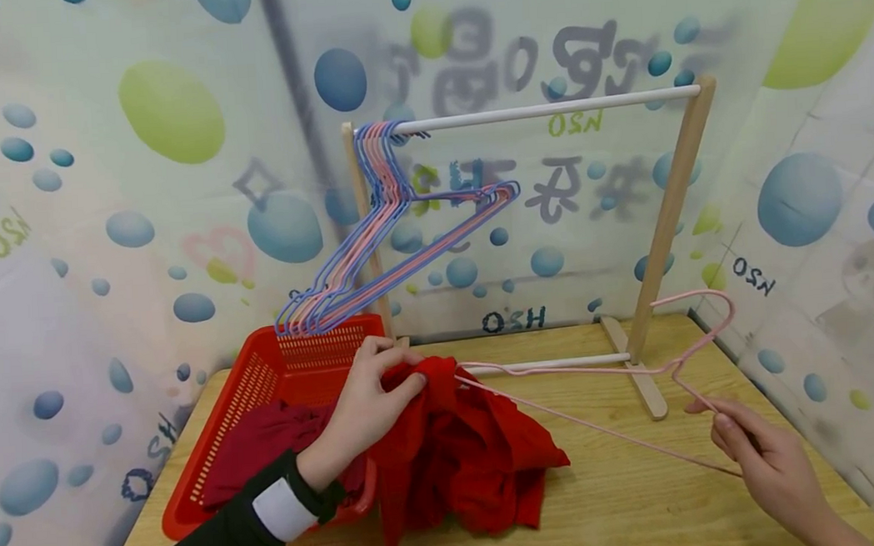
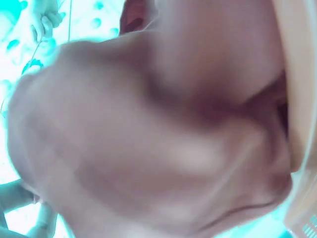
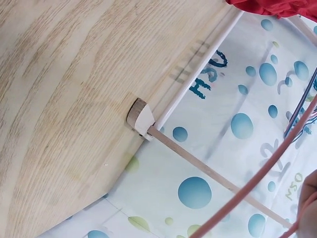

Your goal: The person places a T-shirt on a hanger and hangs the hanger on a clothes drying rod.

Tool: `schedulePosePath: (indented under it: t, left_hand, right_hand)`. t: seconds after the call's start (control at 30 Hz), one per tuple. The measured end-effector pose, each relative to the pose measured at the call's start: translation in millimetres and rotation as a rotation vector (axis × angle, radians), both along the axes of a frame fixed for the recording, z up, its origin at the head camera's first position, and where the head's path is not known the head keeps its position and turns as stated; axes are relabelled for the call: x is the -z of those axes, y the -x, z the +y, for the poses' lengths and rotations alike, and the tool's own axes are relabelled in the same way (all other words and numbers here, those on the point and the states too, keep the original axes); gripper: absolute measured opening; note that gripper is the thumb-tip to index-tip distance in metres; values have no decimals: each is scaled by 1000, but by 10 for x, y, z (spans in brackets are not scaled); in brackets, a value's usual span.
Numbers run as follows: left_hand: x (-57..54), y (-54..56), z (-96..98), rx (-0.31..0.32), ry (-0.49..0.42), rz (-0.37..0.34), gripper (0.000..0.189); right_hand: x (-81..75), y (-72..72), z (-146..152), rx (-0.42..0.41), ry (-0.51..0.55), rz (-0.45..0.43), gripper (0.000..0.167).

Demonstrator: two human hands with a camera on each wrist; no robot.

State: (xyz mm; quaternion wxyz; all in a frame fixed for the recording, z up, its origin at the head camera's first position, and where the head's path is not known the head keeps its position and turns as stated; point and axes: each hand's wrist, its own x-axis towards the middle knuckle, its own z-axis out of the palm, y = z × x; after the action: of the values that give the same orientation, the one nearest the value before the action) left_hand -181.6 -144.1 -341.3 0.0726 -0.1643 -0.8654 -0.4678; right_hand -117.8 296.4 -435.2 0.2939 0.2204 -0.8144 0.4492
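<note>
Near the middle of the head view, my left hand (image 1: 369,398) pinches the upper edge of a bright red garment (image 1: 486,462) between thumb and fingers. The cloth hangs in loose folds down to the table. One end of a pink clothes hanger (image 1: 563,370) goes into the garment beside that hand, where the red fabric hides its tip. On the right, my right hand (image 1: 767,453) grips the hanger's other shoulder, below the hook, which points up. Pink hanger wire also crosses the right wrist view. My left hand (image 2: 148,134) fills most of the left wrist view, blurred.
A red plastic basket (image 1: 329,345) with a dark red garment (image 1: 267,442) inside stands left. Behind is a wooden-post rack with a white rod (image 1: 547,112). Several blue and pink hangers (image 1: 382,176) hang bunched at its left end, above the basket. Patterned curtains surround the wooden table (image 1: 646,502).
</note>
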Motion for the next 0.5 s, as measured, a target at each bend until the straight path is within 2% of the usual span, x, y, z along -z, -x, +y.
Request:
schedulePosePath:
  t: [0.17,0.33,0.5]
  left_hand:
    - [-56,-33,-9,-11,22,25,11]
    - [-62,-38,-13,-27,43,64,12]
    - [-62,-46,8,-36,34,42,10]
  right_hand:
    - [-11,9,-16,-30,5,10,34]
    - [-33,7,-48,-34,-2,10,32]
    - [-43,4,-75,-24,-12,7,28]
